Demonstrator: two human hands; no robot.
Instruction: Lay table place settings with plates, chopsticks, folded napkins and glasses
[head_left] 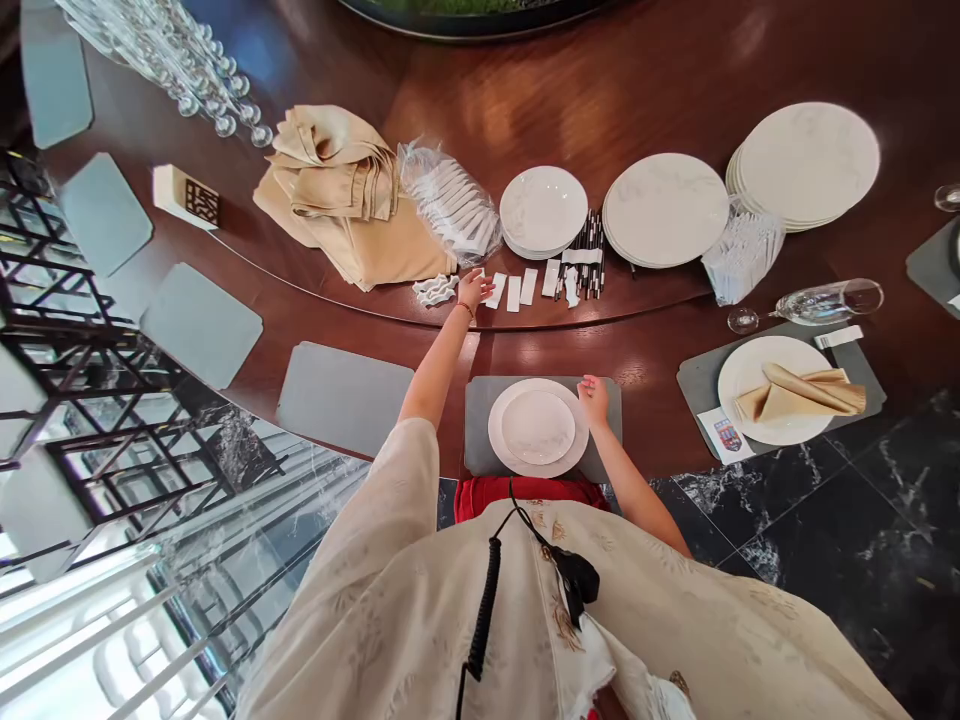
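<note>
My left hand [474, 289] reaches over the table with its fingers stretched out, at the left end of a row of small white rectangular pieces [514, 294]. Whether it touches one is unclear. Just left of it lie wavy white pieces [435, 291]. My right hand [593, 401], fingers curled, is by the right rim of a large white plate [496, 445]; anything inside it is hidden. A smaller plate [538, 427] rests on the large one, over a grey placemat [477, 455]. Dark chopsticks [596, 235] lie beyond the row.
Beige folded cloths [345, 200], a plastic bag of white pieces [450, 205] and stacks of plates [544, 205] line the raised table part. At right, a wine glass [825, 302] lies near a plate with a folded napkin [814, 392]. Stemmed glasses [180, 65] lie far left.
</note>
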